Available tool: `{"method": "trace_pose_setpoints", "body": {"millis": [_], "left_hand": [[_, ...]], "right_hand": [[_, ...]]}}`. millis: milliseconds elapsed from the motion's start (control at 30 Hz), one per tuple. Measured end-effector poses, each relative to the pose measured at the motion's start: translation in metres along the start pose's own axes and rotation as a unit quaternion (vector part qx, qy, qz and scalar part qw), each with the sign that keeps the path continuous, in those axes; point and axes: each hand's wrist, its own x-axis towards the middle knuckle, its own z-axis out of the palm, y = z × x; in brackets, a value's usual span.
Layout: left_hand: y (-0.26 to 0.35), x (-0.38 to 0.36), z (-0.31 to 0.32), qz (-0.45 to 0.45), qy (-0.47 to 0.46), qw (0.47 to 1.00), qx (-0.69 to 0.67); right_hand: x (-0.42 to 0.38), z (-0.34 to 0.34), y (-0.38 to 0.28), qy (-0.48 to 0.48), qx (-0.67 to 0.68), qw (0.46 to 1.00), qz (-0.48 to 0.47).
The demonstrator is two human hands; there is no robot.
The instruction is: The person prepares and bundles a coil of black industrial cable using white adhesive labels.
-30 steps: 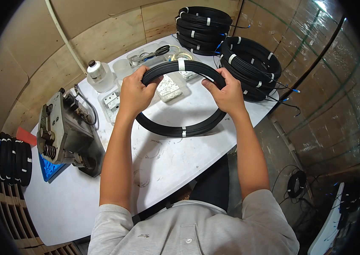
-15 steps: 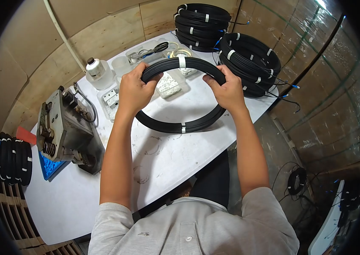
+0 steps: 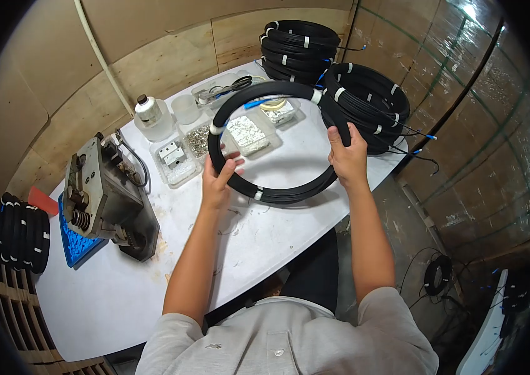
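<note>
A coil of black cable [image 3: 299,195], bound with white bands, is held tilted above the white table. My left hand [image 3: 217,184] grips its lower left side, with the fingertips showing through the ring. On the right side, my right hand [image 3: 349,156] is closed around the coil, thumb on the near face. A blue connector [image 3: 257,104] shows inside the top of the ring. Through and beside the coil I see a clear box of small white pieces [image 3: 249,134] and another of small metal parts [image 3: 197,140].
Two stacks of black coils, a rear stack [image 3: 299,53] and a right stack [image 3: 374,94], stand on the table [image 3: 109,306]. At left are a metal press [image 3: 115,200], a blue tray [image 3: 77,247] and more coils [image 3: 22,234]. A white-capped bottle [image 3: 151,115] stands at the back.
The coil has turned in my hands, so its bands sit elsewhere and the blue connector now shows. Both hands have moved lower on the ring, nearer me.
</note>
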Motion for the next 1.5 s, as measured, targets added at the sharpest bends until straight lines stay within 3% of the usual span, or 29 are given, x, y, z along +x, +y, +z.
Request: {"method": "trace_pose_setpoints", "body": {"millis": [67, 100, 167, 233, 267, 367, 400, 500, 567, 833, 900, 1233, 1367, 1433, 1500], "left_hand": [[-0.025, -0.016, 0.005, -0.134, 0.047, 0.948, -0.284], [-0.034, -0.026, 0.008, -0.165, 0.046, 0.939, -0.299], [-0.032, -0.037, 0.026, -0.158, 0.013, 0.940, -0.303], [-0.014, -0.037, 0.047, -0.114, -0.025, 0.930, -0.348], [0.004, -0.034, 0.063, -0.096, -0.001, 0.923, -0.372], [0.022, -0.018, 0.072, -0.038, 0.055, 0.931, -0.358], [0.040, -0.016, 0.075, -0.058, 0.096, 0.929, -0.352], [0.056, -0.014, 0.067, -0.033, 0.083, 0.938, -0.334], [0.059, -0.014, 0.055, -0.014, 0.066, 0.944, -0.323], [0.085, -0.024, 0.038, -0.005, 0.061, 0.974, -0.216], [0.089, -0.025, 0.039, -0.004, 0.063, 0.976, -0.210], [0.097, -0.030, 0.036, -0.025, 0.080, 0.977, -0.194], [0.104, -0.029, 0.031, -0.012, 0.073, 0.980, -0.183], [0.108, -0.028, 0.028, -0.014, 0.064, 0.981, -0.184], [0.114, -0.027, 0.026, -0.028, 0.066, 0.982, -0.172]], "right_hand": [[-0.003, 0.005, -0.003, 0.023, 0.054, 0.998, 0.014], [-0.005, 0.011, -0.006, 0.044, 0.108, 0.993, 0.029], [-0.010, 0.024, -0.021, 0.040, 0.131, 0.990, 0.034], [-0.011, 0.034, -0.023, 0.063, 0.255, 0.963, 0.059], [-0.015, 0.039, -0.024, 0.061, 0.285, 0.954, 0.066], [-0.029, 0.053, -0.029, 0.051, 0.342, 0.936, 0.063], [-0.032, 0.050, -0.026, 0.017, 0.356, 0.933, 0.046], [-0.036, 0.043, -0.028, -0.044, 0.372, 0.927, 0.004], [-0.027, 0.030, -0.031, -0.085, 0.359, 0.926, -0.074], [-0.007, 0.002, -0.042, -0.043, 0.203, 0.978, -0.033], [-0.010, 0.002, -0.040, -0.005, 0.081, 0.995, -0.052], [-0.023, 0.007, -0.051, 0.009, -0.007, 1.000, -0.005], [-0.022, 0.002, -0.044, -0.022, 0.032, 0.999, -0.030], [-0.020, -0.003, -0.041, -0.084, 0.118, 0.989, -0.016], [-0.019, 0.000, -0.042, -0.081, 0.178, 0.981, 0.002]]}}
